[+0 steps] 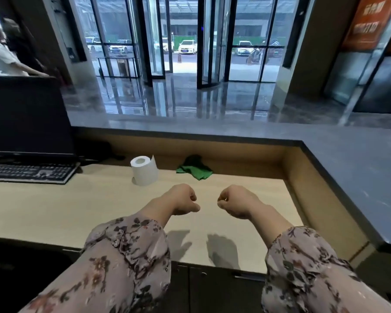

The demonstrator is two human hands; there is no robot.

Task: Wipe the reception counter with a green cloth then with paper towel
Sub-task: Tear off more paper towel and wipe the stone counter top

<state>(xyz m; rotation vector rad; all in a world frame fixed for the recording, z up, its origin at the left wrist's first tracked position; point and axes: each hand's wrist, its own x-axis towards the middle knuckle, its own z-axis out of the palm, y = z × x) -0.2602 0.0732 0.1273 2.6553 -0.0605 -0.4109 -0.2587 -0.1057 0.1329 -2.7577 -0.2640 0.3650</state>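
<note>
Both arms in long, loose sleeves of thin pale mauve-grey fabric. Left sleeve [122, 256], right sleeve [303, 267]: same print, dark brown and black flowers on thin branching stems, few rust-red blooms. Cuffs gathered, ending mid-forearm; wrists bare. Right hand [235, 202]: small gold-toned ring on one finger.

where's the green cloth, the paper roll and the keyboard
green cloth [196, 172], head view, middle of the crumpled fabric
paper roll [145, 173], head view, its white side wall
keyboard [29, 172], head view, the middle rows of keys
</note>
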